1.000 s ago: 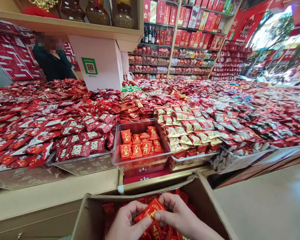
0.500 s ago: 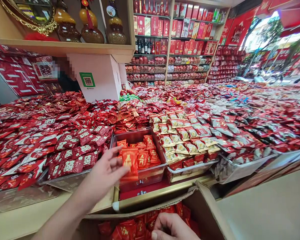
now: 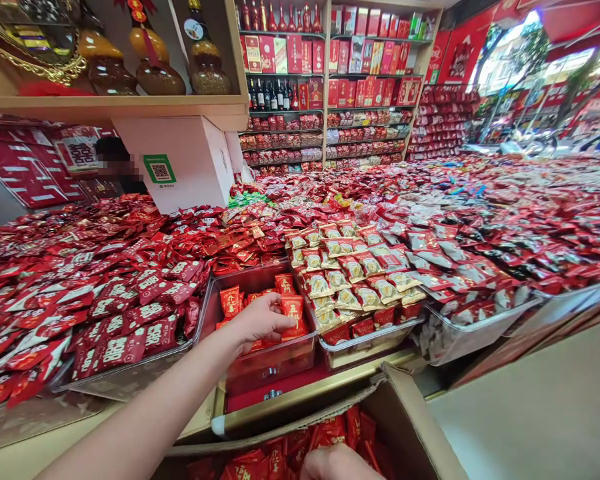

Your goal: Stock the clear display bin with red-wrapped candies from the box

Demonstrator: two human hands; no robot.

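Observation:
My left hand (image 3: 264,323) reaches over a clear plastic bin (image 3: 275,365) that holds several small red packets with gold lettering. Its thumb and fingers close on one red packet (image 3: 293,312) near the bin's right side. Below, my right hand (image 3: 339,463) is down in an open cardboard box (image 3: 415,427), against loose red packets (image 3: 250,467) of the same look. The fingers of that hand are hidden, so whether they grip a packet does not show.
Left of the bin lie heaped dark red packets (image 3: 150,303). A tray of cream-and-red packets (image 3: 355,267) stands to its right. A white column with a QR code (image 3: 159,170) rises behind. A person (image 3: 117,167) is at the back left, with stocked shelves (image 3: 325,80) beyond.
My left hand has moved forward and right with the packet, from the bin's front left to over its contents. My right hand has sunk lower into the box. The view has shifted slightly.

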